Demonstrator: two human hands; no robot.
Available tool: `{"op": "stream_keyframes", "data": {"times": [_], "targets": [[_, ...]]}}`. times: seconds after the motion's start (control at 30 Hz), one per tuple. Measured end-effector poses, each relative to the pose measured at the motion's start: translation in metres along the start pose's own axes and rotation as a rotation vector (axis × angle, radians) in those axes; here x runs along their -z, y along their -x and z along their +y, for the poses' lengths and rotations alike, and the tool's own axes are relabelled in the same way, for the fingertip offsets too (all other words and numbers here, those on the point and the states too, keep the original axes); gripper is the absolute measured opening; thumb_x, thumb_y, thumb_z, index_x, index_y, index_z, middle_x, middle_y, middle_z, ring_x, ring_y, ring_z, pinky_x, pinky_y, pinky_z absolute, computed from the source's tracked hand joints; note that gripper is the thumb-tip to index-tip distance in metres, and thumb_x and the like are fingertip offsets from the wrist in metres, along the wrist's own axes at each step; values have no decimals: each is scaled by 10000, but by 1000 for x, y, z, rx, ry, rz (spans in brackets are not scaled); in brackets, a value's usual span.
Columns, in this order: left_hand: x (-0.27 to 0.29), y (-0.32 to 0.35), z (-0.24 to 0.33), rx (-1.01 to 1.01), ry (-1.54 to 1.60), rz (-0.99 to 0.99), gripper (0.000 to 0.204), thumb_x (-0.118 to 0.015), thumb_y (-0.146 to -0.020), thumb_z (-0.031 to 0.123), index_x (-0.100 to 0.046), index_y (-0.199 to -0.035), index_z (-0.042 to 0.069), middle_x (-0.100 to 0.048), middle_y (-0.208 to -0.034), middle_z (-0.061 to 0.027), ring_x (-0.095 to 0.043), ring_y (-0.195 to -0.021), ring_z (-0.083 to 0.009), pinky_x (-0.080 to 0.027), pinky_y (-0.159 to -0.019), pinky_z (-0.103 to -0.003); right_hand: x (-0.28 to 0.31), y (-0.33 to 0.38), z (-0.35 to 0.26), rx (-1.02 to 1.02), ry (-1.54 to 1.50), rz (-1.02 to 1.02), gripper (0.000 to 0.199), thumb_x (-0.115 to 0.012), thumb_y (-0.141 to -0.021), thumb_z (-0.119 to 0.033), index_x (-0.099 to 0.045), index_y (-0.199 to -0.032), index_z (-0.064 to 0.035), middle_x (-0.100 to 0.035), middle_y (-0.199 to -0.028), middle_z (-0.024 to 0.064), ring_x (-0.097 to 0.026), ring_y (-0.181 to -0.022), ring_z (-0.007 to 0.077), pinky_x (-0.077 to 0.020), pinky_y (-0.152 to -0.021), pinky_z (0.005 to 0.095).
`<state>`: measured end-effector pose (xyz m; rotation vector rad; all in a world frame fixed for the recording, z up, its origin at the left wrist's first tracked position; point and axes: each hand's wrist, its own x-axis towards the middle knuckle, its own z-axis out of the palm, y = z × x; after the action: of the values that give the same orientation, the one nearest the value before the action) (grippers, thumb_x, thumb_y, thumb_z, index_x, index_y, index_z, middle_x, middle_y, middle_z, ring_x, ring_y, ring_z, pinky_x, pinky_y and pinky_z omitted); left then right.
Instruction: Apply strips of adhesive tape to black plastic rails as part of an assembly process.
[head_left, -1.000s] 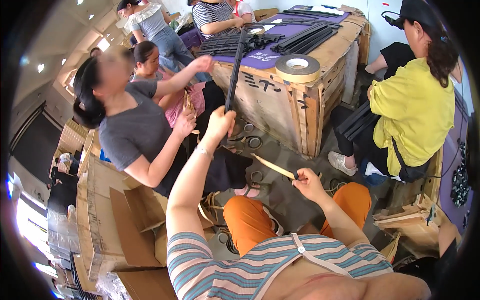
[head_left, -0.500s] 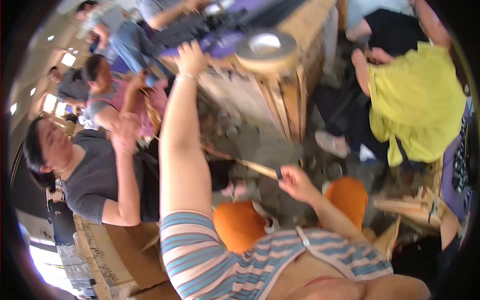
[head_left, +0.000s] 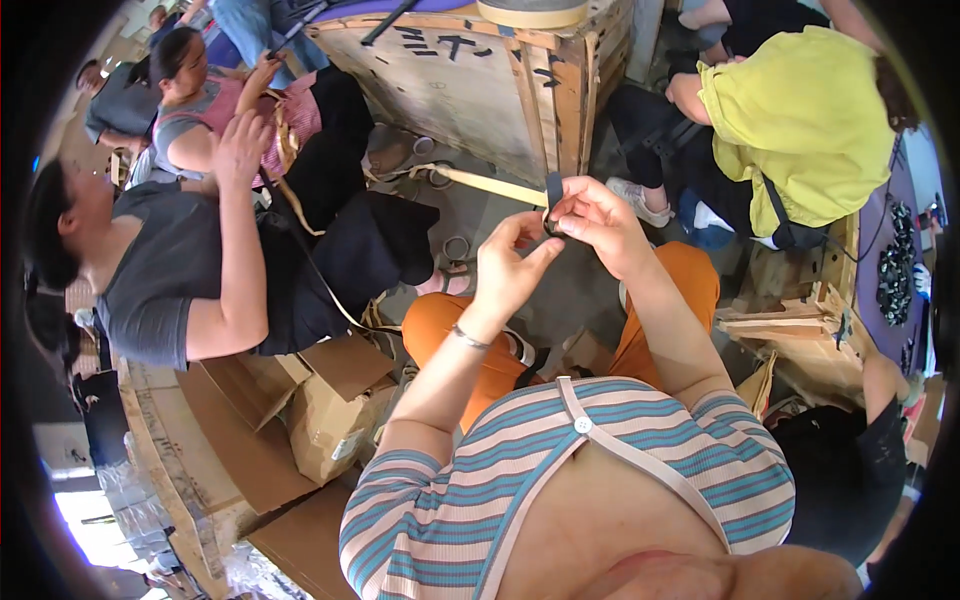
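In front of my chest, both hands come together over my knees. My right hand [head_left: 608, 222] is closed in a pinch on a narrow strip [head_left: 490, 185], pale yellow along its length and black where it curls at the fingers. That black end bends into a small loop. From my hand the strip runs off to the left, its far part thin and ragged. My left hand [head_left: 512, 262] has its thumb and fingertips at the loop's lower side, pinching in at the dark part. Exactly what lies between those left fingertips is hard to make out.
Ahead stands a wooden crate-like bench [head_left: 440, 85], with a large tape roll [head_left: 533, 10] on its corner. A person in dark grey [head_left: 165, 240] sits close on my left, handling a strip. Another in yellow [head_left: 800, 130] sits at the right. Cardboard boxes [head_left: 335, 420] lie lower left.
My left hand has come down from the bench by the tape roll to meet my right hand. My right hand has risen with the strip, whose black end now curls into a loop.
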<state>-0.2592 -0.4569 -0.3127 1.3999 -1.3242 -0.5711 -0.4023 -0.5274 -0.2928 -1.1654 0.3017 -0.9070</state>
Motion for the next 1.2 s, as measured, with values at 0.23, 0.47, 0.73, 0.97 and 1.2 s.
{"op": "stream_keyframes", "data": {"times": [0.23, 0.47, 0.73, 0.97, 1.2], "targets": [[34, 42, 42, 134, 331, -240, 152, -582, -869, 136, -658, -857, 4, -639, -678, -36, -579, -603, -93, -462, -588, -213, -36, 12, -64, 579, 1001, -51, 166, -671, -756, -104, -643, -896, -18, -583, -914, 69, -563, -822, 157, -469, -714, 279], [63, 56, 82, 171, 645, -270, 209, -589, -865, 181, -651, -859, -18, -647, -688, -91, -613, -617, -150, -482, -595, -263, -22, 16, -125, 450, 645, 247, 121, -553, -868, -130, -569, -818, -21, -594, -779, -4, -539, -752, 64, -431, -716, 223], [37, 33, 75, 214, 541, -220, 168, -575, -872, 108, -630, -925, -42, -659, -797, -93, -618, -724, -117, -506, -684, -231, -68, 24, -57, -10, 320, -44, 162, -528, -902, -122, -583, -861, 25, -580, -733, 28, -537, -661, 74, -449, -603, 210], [36, -27, 38, 516, 968, -111, 388, -448, -913, 421, -569, -826, 62, -546, -712, -10, -463, -624, -116, -359, -594, -247, -26, -1, -42, 98, 391, -121, 109, -556, -884, -116, -550, -838, -18, -490, -692, -52, -422, -636, 29, -360, -566, 192], [21, -72, 16, 545, 952, -165, 168, -508, -886, 206, -549, -788, 75, -544, -658, -18, -466, -584, -122, -368, -546, -255, 3, -29, -38, -29, 77, -225, 76, -565, -868, -74, -588, -900, -10, -540, -762, -26, -475, -722, 52, -394, -654, 203]]}}
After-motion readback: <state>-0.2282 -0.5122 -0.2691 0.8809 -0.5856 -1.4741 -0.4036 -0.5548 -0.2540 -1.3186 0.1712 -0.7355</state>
